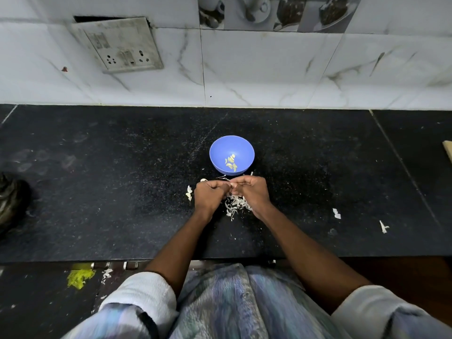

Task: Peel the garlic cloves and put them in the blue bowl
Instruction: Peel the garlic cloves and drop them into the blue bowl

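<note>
Peeling is judged in progress: left hand (209,194) and right hand (252,192), fingers curled, pinch a small pale garlic clove (232,184) together above the black speckled stone desk (97,192), just short of the round blue plastic bowl (217,148) holding peeled cloves (231,163); next, strip the skin and drop it in.

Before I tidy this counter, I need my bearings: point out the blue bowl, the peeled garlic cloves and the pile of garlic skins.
blue bowl (217,152): head view, bare inner wall, left side.
peeled garlic cloves (231,163): head view, middle of the cluster in the bowl.
pile of garlic skins (235,204): head view, centre of the heap between the wrists.
</note>
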{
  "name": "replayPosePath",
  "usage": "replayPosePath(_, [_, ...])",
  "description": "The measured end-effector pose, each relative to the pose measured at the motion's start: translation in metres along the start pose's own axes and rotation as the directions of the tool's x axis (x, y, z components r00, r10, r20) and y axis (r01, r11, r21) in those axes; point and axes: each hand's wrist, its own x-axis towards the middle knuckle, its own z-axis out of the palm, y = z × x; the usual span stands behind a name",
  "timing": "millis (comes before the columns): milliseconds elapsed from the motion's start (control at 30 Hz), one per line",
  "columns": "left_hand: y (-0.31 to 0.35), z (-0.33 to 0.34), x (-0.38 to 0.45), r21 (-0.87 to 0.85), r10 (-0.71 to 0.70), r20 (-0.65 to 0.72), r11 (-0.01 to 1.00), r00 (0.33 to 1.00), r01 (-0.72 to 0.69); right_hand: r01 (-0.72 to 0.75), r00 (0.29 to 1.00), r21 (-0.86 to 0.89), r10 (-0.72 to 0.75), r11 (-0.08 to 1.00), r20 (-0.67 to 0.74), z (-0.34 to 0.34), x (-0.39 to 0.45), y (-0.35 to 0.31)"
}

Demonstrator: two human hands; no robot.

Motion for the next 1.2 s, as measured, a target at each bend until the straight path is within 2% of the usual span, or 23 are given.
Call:
replayPosePath(300, [0.000, -0.002, -0.001, -0.066, -0.025, 0.083, 0.997, 0.996, 0.031, 0.030, 0.998, -0.068, -0.026, 0.997, 0.052, -0.011, 0.003, -0.002])
replayPosePath(633, [-0.004, 0.002, -0.003, -0.056, -0.051, 0.056, 0.997, 0.997, 0.054, -0.023, 0.996, -0.001, 0.022, 1.000, 0.088, -0.012, -0.002, 0.002])
replayPosePath(800, [-0.008, 0.003, -0.003, -0.021, -0.011, 0.047, 1.000, 0.999, 0.012, -0.030, 0.994, 0.025, 0.027, 0.999, 0.101, -0.011, -0.003, 0.000])
replayPosePath(1000, [-0.004, 0.002, -0.008, -0.133, -0.027, 0.049, 0.991, 0.998, 0.033, -0.042, 0.993, 0.071, 0.034, 0.997, 0.110, -0.010, -0.004, -0.004])
replayPosePath(1200, [0.001, 0.003, -0.004, -0.069, -0.048, 0.015, 0.996, 0.999, 0.049, -0.050, 0.987, 0.111, 0.032, 0.993, 0.157, -0.011, -0.005, -0.002])
